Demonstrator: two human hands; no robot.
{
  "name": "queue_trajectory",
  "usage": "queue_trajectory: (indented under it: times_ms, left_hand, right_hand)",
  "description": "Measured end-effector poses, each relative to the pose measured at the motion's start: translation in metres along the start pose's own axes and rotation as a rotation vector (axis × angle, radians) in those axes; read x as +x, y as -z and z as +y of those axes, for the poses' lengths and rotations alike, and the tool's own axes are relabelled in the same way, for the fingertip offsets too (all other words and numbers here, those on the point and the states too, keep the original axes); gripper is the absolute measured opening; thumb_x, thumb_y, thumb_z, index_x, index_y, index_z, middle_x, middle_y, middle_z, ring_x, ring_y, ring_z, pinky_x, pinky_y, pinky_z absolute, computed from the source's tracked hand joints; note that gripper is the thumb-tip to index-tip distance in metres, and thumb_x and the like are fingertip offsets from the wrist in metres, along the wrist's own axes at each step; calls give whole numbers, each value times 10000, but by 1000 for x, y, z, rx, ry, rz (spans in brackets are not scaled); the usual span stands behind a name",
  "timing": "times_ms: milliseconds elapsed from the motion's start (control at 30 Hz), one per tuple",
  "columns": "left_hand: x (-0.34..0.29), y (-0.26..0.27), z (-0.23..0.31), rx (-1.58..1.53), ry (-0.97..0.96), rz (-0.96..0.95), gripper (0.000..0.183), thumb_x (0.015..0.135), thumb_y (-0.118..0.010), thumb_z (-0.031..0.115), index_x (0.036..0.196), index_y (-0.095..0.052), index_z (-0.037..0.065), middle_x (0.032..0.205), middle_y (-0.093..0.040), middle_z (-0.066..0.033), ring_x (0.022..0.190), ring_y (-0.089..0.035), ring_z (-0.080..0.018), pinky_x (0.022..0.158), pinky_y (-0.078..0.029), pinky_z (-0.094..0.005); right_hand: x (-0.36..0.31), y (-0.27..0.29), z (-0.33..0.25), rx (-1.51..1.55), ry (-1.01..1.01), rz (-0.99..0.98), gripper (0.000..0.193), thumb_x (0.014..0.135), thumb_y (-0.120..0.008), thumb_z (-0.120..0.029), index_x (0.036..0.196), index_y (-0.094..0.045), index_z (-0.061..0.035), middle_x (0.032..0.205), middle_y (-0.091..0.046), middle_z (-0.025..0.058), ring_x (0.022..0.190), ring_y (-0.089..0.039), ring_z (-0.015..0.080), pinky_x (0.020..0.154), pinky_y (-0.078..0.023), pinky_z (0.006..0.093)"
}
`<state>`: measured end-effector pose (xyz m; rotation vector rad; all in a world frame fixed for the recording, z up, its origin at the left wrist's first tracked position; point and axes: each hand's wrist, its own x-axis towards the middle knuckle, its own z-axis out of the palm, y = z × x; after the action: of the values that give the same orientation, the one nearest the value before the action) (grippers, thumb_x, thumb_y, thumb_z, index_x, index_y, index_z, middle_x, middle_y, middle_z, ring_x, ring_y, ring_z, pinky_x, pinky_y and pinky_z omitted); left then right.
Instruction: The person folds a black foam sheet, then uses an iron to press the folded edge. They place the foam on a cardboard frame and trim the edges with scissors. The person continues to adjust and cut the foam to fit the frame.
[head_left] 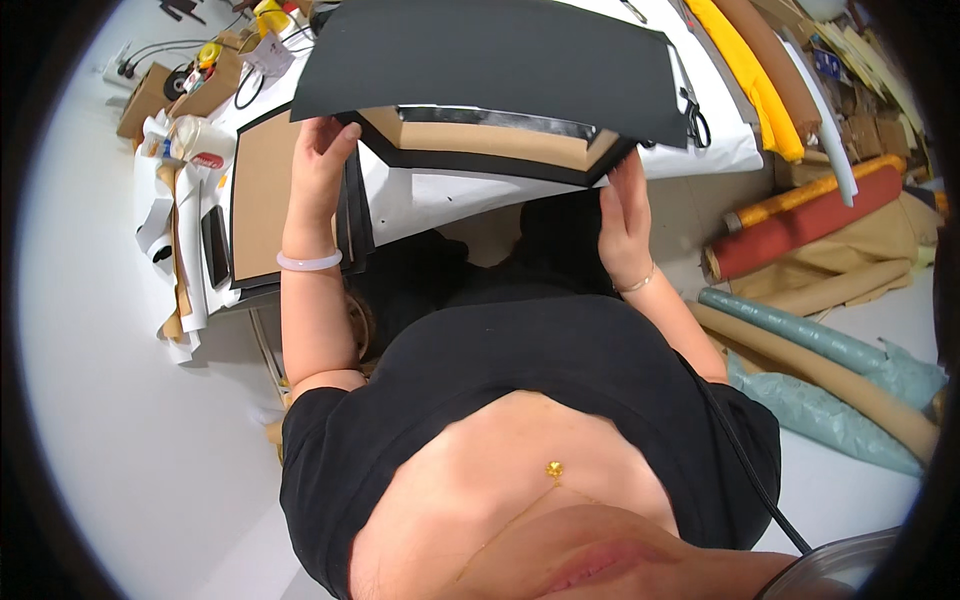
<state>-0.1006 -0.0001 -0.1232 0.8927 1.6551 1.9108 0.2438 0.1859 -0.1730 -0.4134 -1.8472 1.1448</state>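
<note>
A shallow black box (490, 166) with a tan lining is raised at the front edge of the white-covered table (440, 204). Its open side faces me, and a wide black panel (490, 68) covers its top and juts out past both ends. My left hand (322, 170) grips the left corner, thumb on the near side, other fingers partly hidden under the panel. At the right end, my right hand (626, 218) holds the box with its fingers pointing up along the side; the panel and box hide the fingertips.
Tan boards with black edges (265, 190) lie stacked on the left, beside a dark flat object (214, 246) and a clear jar (202, 140). Scissors (697, 122) are right of the panel. Yellow cloth (755, 85), a red roll (808, 222) and teal rolls (800, 325) are further right.
</note>
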Motion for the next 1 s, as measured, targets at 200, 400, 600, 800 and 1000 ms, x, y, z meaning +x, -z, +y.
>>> queue_trajectory:
  times_ms: [200,400,600,800,1000]
  left_hand:
    - [-5,3,36,84,-201,-62,611,1053,-549,136,1605,-322,12,1525,-495,-96,1356,-480,-170,1148,-345,-299]
    - [-34,-18,53,330,-349,-20,617,1051,-561,124,1600,-307,8,1526,-473,-109,1377,-469,-190,1134,-378,-323]
    - [-78,-41,12,390,-424,144,600,992,-644,70,1529,-378,30,1425,-487,-108,1312,-503,-247,1080,-451,-426]
    - [-82,-43,5,619,-569,229,694,920,-730,27,1522,-386,-14,1485,-481,-167,1312,-543,-298,1058,-484,-412]
    - [-65,-38,103,997,-1014,27,474,823,-830,93,1265,-676,17,1406,-640,-175,1315,-612,-343,1216,-315,-486]
  right_hand:
    - [52,6,-22,-219,12,164,432,1049,-587,-108,1418,-502,100,1201,-688,211,998,-691,220,849,-558,320]
    - [105,7,25,-40,112,91,458,1034,-618,-104,1454,-498,31,1238,-692,148,1119,-690,193,968,-550,305]
    - [111,8,67,63,113,-56,487,1026,-515,41,1509,-463,16,1442,-581,101,1316,-564,194,1119,-435,310]
    - [99,37,103,-14,-13,-135,431,1066,-489,-59,1489,-490,26,1429,-590,110,1278,-592,199,1087,-467,328]
    - [75,78,89,-872,17,-183,297,994,-626,-126,1247,-643,28,1195,-647,205,1075,-640,361,954,-516,415]
